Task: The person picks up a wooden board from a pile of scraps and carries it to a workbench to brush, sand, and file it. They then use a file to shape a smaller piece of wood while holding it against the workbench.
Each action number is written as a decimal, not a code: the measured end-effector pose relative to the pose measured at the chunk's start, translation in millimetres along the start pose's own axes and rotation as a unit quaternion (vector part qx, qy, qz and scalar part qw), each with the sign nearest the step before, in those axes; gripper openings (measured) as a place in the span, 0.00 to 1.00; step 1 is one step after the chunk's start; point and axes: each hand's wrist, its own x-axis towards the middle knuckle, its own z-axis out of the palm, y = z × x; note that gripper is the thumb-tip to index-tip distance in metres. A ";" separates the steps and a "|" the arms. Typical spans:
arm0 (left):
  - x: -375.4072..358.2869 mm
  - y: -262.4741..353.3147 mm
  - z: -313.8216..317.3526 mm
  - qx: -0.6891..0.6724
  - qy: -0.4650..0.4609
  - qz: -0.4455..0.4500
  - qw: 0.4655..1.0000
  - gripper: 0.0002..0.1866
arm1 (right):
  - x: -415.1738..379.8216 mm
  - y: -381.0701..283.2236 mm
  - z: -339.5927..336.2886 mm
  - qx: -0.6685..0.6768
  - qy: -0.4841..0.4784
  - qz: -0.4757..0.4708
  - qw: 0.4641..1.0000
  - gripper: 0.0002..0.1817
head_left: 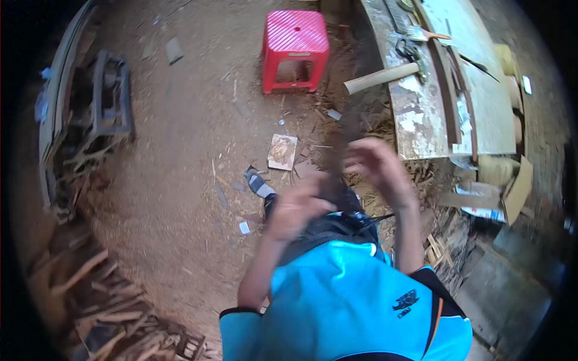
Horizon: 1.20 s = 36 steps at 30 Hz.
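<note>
My left hand [299, 207] is raised in front of my blue shirt [343, 295], blurred by motion. To its right, my right hand [379, 165] is up near the workbench corner, its fingers curved and also blurred. Between the two hands is a dark brown, long piece [338, 162], smeared, running upward from my lap. Whether either hand grips it cannot be made out.
A red plastic stool [297, 42] stands ahead. At the right, a workbench [421, 135] holds a hammer [382, 78], black scissors [407, 49], a brush [428, 35] and brown wood strips [445, 96]. Scrap wood [114, 301] lies lower left; a small frame [112, 93] is upper left.
</note>
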 end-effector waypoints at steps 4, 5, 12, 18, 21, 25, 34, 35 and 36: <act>-42.6 46.3 -123.1 0.136 0.091 0.120 0.979 0.10 | 16.8 65.4 130.4 -0.244 -0.152 -0.028 0.958 0.27; -52.2 51.8 -135.7 0.156 0.098 0.103 0.977 0.10 | 22.6 80.6 153.4 -0.282 -0.173 -0.097 0.939 0.29; -58.9 58.9 -146.6 0.155 0.149 0.073 0.974 0.08 | 42.3 99.2 192.7 -0.260 -0.094 -0.081 0.958 0.11; -2.4 76.8 -131.9 0.331 0.196 0.129 0.914 0.08 | 73.7 82.7 185.1 -0.292 0.011 -0.078 0.953 0.10; 27.8 89.7 -120.8 0.359 0.181 0.071 0.913 0.11 | 94.8 48.7 175.4 -0.323 0.022 0.033 0.946 0.12; 77.6 110.2 -126.8 0.182 0.110 0.042 0.976 0.13 | 125.5 42.6 144.3 -0.183 0.026 -0.158 0.970 0.14; 215.6 121.4 -60.8 0.160 -0.026 0.032 0.986 0.04 | 134.5 -21.0 66.3 0.052 -0.028 -0.010 0.998 0.17; 228.9 117.8 -51.6 0.206 -0.034 0.027 0.978 0.05 | 132.3 -23.0 57.7 0.024 0.018 -0.034 0.999 0.17; 238.4 115.4 -29.2 0.248 -0.031 0.027 0.968 0.06 | 131.6 -26.6 47.2 -0.006 0.063 -0.061 0.996 0.16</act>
